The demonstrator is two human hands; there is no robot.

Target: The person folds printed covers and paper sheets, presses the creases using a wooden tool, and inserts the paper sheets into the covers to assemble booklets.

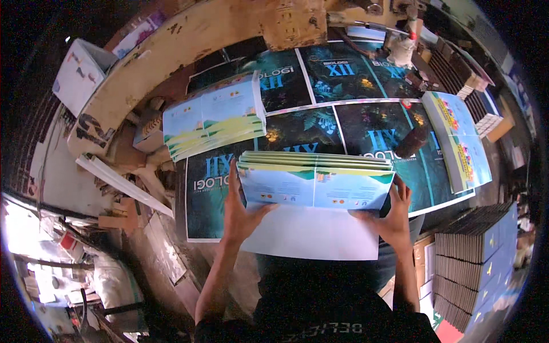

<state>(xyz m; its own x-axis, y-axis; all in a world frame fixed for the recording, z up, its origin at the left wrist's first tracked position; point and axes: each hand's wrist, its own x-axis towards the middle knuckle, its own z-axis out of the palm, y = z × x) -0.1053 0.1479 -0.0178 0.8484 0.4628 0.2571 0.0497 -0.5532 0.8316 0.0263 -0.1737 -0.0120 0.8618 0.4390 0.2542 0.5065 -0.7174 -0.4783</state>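
Both my hands hold a stack of printed cover sheets (pixel 277 191) over the table, in front of my body. The sheets are light blue with green and yellow bands, and their far edges are fanned into steps. My left hand (pixel 240 217) grips the left edge, thumb on top and fingers along the side. My right hand (pixel 396 220) holds the right edge the same way, fingers curled partly out of sight. Blank white paper (pixel 311 234) extends from the printed part toward me. Beyond my left hand lies a loose pile of similar sheets (pixel 229 111).
Large dark teal poster sheets (pixel 366 128) cover the table. A neater stack of covers (pixel 466 146) sits at the right, near a dark cylindrical object (pixel 413 142). Bound books (pixel 472 263) are piled at the lower right. A worn, yellowish machine frame (pixel 200 34) curves across the far side.
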